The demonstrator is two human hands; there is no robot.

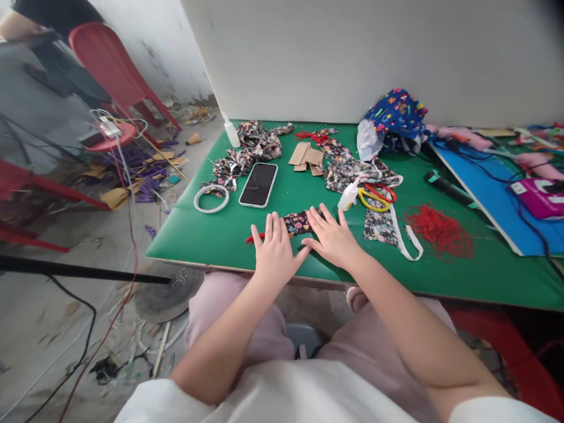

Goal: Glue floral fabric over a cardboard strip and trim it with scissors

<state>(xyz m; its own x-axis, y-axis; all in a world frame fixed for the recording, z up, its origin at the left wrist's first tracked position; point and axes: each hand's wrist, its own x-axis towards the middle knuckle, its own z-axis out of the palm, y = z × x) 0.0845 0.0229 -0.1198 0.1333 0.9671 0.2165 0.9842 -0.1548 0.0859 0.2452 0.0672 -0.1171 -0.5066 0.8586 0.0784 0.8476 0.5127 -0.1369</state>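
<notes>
Two hands flat on a floral fabric strip, green bench.
Left hand (275, 249) and right hand (331, 236): fingers released and spread, pressing the fabric strip (298, 223) near the bench (211, 241) front edge. Phone (258, 184) at 11 o'clock of the strip; glue bottle (348, 195) and scissors (375, 197) at 2 o'clock; red threads (438, 230) at 3 o'clock.

Fabric strip (298, 223) lies near the worktop's (211, 235) near edge, under both hands: left hand (275, 251) at its left, right hand (333, 238) at its right. Phone (258, 184) beyond, far-left; ring (211, 198) left of phone. Glue bottle (349, 195) and scissors (376, 197) far-right of strip.
</notes>
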